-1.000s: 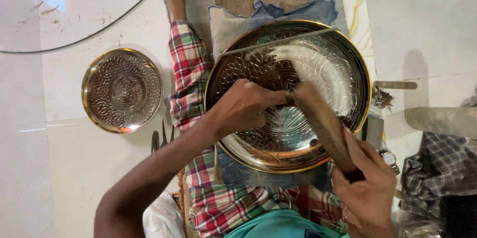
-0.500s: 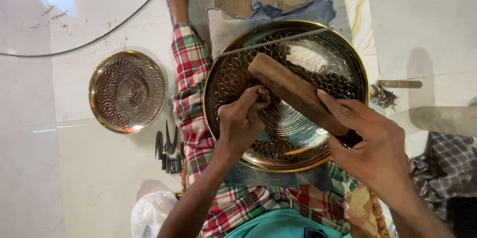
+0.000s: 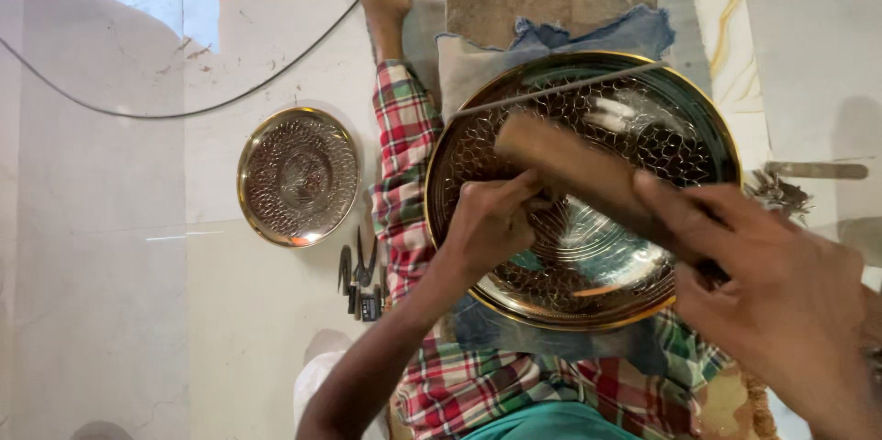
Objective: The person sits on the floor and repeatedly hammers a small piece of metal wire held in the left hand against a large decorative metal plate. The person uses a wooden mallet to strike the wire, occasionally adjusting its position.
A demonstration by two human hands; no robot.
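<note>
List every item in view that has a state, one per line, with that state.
Large brass plate: resting on the lap, face up, patterned.
Wooden mallet: held over the large plate, tilted.
Right hand: closed around the mallet's handle.
Left hand: fingers pinched together on the large plate's surface.
Small brass plate: lying flat on the floor, untouched.
Pliers: lying on the floor.

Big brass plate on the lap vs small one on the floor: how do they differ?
The large brass plate rests on the person's lap; the small brass plate lies on the floor tiles. The large one is much wider. The left hand touches the large plate; nothing touches the small one. Both are round, gold-rimmed and embossed.
</note>
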